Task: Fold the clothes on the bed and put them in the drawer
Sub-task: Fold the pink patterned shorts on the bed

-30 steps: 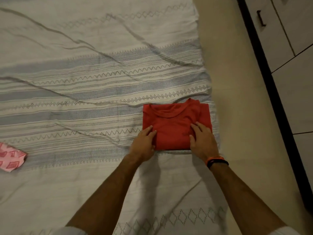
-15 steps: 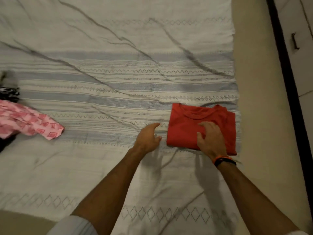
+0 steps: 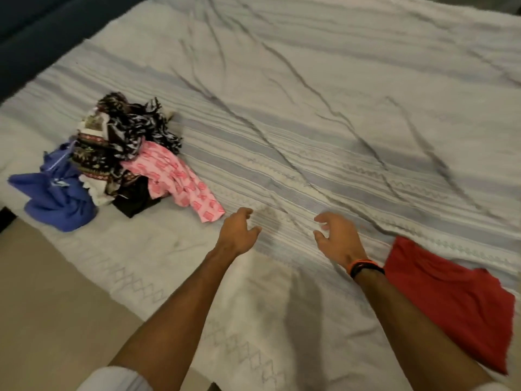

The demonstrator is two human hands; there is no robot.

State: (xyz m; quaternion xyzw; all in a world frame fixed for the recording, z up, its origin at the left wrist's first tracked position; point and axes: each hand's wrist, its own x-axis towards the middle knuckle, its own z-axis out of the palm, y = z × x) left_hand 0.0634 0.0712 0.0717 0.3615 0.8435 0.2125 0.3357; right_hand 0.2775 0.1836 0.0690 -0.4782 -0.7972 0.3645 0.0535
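My left hand [image 3: 236,232] & right hand [image 3: 337,239] hung over the bed [image 3: 310,114], fingers loosely curled, holding nothing. Folded red shirt [image 3: 448,303] lay just right of my wrist; unfolded clothes pile [image 3: 112,162] well left.

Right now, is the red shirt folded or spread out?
Folded: the red shirt lies as a compact rectangle on the bed, with neither hand touching it.

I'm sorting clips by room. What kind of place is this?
Most likely a bedroom: a wide bed with a striped cover, a heap of unfolded clothes on it, and a folded red shirt near its edge.
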